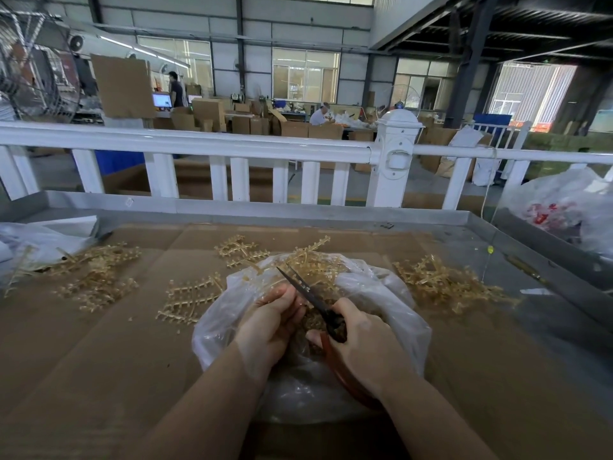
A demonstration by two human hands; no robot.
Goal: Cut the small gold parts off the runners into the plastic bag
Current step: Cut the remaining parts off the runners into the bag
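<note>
A clear plastic bag (pixel 394 293) lies open in front of me on the cardboard, with gold bits heaped inside it. My right hand (pixel 361 340) grips red-handled scissors (pixel 311 293), whose dark blades point up and to the left over the bag. My left hand (pixel 272 323) is curled over the bag's mouth right beside the blades; what it pinches is hidden by its fingers. Gold runners (pixel 192 297) lie just left of the bag, and more runners (pixel 315 257) sit at its far rim.
Piles of gold runners lie at the left (pixel 96 270) and right (pixel 444 283) of the cardboard sheet (pixel 99 353). A metal tray rim (pixel 298 214) and a white railing (pixel 232 144) stand behind. Another plastic bag (pixel 570 204) sits at the far right.
</note>
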